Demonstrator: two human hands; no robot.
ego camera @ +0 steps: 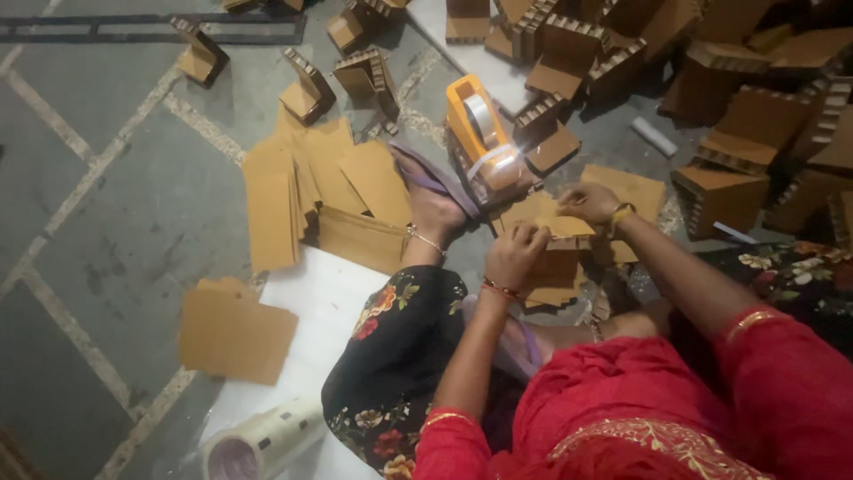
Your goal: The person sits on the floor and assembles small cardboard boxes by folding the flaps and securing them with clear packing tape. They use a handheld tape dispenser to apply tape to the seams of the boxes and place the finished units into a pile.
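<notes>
I sit on the floor with my legs drawn up. My left hand and my right hand both grip a small folded piece of brown cardboard held between them, just above a low pile of cardboard pieces. An orange tape dispenser with clear tape stands right behind my hands, beside my foot in a purple sandal.
Flat brown cardboard sheets lie spread to the left, with more sheets on a white board. A roll of clear tape lies at the bottom. Several folded corrugated corner pieces are heaped at the back and right.
</notes>
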